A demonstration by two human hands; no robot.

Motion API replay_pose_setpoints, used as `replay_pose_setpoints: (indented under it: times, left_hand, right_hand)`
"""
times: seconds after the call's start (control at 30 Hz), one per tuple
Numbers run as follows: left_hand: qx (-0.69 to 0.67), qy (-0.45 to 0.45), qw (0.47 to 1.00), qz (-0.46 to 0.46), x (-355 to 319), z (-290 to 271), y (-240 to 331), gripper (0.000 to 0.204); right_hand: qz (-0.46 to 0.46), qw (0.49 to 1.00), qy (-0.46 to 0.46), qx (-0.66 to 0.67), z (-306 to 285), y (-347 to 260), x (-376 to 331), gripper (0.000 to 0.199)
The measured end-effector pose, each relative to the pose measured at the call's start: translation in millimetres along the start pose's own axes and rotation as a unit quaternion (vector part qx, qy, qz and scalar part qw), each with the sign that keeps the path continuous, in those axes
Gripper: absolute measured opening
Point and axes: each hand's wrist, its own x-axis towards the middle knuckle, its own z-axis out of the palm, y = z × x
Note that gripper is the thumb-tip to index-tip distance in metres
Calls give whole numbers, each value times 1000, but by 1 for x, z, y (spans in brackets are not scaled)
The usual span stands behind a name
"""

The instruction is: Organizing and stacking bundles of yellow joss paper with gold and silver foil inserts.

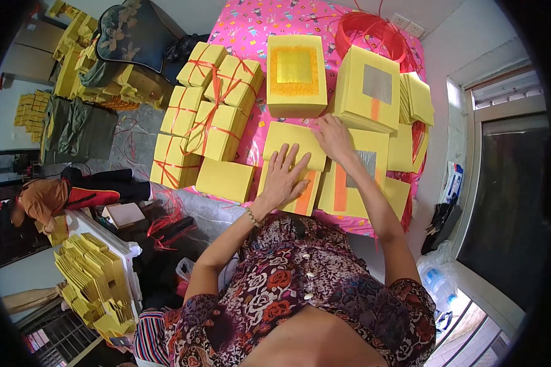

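Observation:
A yellow paper sheet (292, 136) lies folded over a small stack of yellow paper (288, 203) that shows an orange stripe. My left hand (283, 180) rests on it palm down, fingers spread. At the sheet's right edge, the bent fingers of my right hand (335, 139) close on the paper; their tips are partly hidden. Just right of the sheet, under my right forearm, is another yellow stack (332, 188) with a silver square and an orange stripe. Beyond my hands stands a tall yellow paper stack (294, 105) topped with a gold square on orange.
Yellow bundles tied with red straps (216, 131) fill the table's left side. A tall stack with a silver square (355, 92) and a coil of red strapping (367, 33) are at the far right. The pink patterned tablecloth (251, 21) shows between them. At left, a person (46, 202) handles yellow paper.

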Motion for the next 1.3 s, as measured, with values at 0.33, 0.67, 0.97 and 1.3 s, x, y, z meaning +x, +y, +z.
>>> replay_pose_setpoints:
  times: [0.33, 0.67, 0.97, 1.3]
  left_hand:
    - [14, -18, 1000, 0, 1, 3, 0, 73]
    - [5, -21, 1000, -2, 0, 7, -1, 73]
    - [-6, -26, 1000, -3, 1, 9, -3, 70]
    - [-11, -28, 1000, -5, 0, 9, -3, 68]
  right_hand:
    - [-55, 995, 21, 74, 42, -14, 21, 29]
    - [-42, 997, 12, 66, 47, -18, 21, 26]
    - [-52, 996, 46, 52, 59, -17, 21, 28]
    - [-31, 998, 52, 10, 61, -26, 18, 30]
